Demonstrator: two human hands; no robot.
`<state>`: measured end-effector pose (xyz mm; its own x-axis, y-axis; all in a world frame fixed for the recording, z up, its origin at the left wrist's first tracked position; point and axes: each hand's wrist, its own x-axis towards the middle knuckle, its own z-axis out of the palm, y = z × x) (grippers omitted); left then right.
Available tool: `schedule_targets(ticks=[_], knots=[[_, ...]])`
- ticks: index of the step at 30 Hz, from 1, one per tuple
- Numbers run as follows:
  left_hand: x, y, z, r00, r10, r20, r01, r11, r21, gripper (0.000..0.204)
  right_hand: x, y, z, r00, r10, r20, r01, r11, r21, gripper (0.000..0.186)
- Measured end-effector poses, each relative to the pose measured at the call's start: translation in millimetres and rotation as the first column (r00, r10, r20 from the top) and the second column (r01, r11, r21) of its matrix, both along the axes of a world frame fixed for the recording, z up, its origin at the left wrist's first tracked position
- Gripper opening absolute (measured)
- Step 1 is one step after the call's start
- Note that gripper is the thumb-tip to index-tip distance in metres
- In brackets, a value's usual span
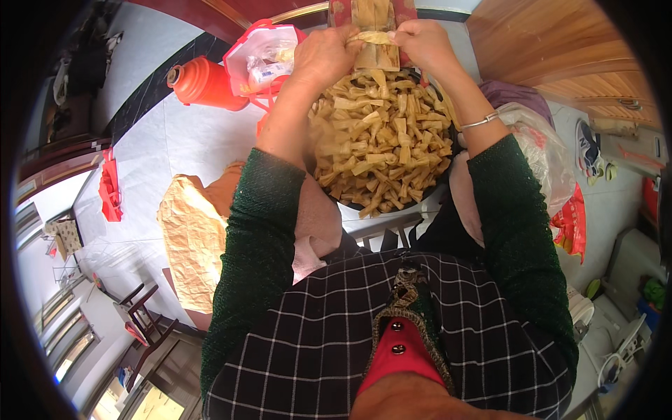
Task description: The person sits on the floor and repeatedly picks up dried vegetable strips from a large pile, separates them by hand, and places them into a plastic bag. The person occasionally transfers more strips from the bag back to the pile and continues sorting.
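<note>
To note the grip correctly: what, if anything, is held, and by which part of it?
A pale yellow strip: the left hand pinches its left end, the right hand its right.

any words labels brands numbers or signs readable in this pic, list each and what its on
White packet in the pink-red bag: small blue print, too small to read.
Clear plastic bag: faint reddish marks, too blurred to read.
Dark shoe: pale side mark, not copied here.
</note>
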<state>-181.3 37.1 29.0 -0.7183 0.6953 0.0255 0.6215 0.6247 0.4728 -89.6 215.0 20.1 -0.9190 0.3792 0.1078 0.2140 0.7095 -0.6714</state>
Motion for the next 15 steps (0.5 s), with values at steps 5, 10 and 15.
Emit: schedule_targets(ticks=[5, 10, 15], knots=[[5, -5, 5, 1.0, -0.026, -0.001, 0.026, 0.989, -0.149, 0.029, -4, 20, -32, 0.997, -0.042, 0.06, 0.007, 0.867, 0.498, 0.027], [38, -26, 39, 0.984, -0.112, 0.136, 0.14, 0.966, -0.218, 0.037, 12, 23, 28, 0.995, -0.089, -0.052, 0.086, 0.995, -0.06, 0.028], [51, -12, 17, 0.978, 0.132, 0.162, -0.11, 0.984, -0.142, 0.046, 11, 0, 33, 0.918, -0.273, -0.289, 0.078, 0.837, -0.542, 0.027]])
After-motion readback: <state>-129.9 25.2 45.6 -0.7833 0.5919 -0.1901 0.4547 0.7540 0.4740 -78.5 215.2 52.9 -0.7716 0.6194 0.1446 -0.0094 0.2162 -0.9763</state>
